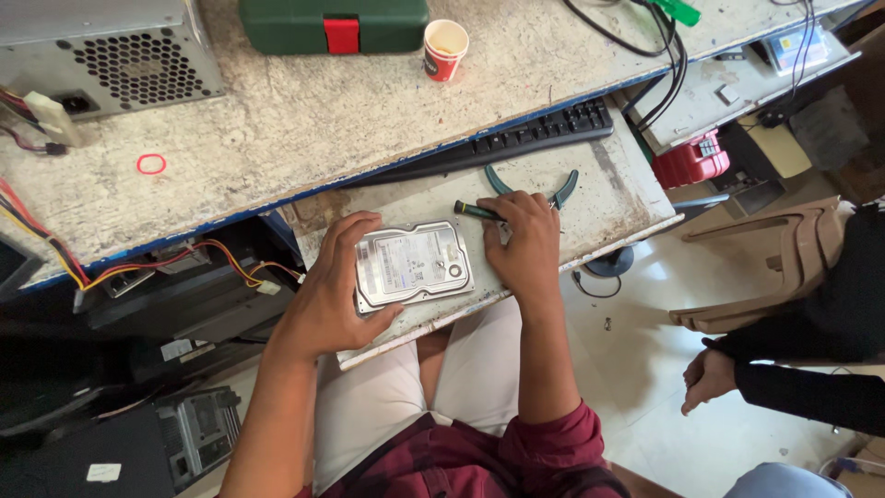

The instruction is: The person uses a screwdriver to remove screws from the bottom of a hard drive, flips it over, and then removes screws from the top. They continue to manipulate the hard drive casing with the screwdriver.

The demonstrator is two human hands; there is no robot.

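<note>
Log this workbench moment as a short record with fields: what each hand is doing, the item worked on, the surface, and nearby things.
left hand: left hand grips the left edge of the hard drive
right hand: right hand holds a green-handled screwdriver at the drive's top right corner
surface: pull-out tray below the worn bench top
on tray: pliers with teal handles behind the right hand; black keyboard at the back
on bench: paper cup, green case, red rubber band, power supply unit
other person: a hand at the right edge
</note>
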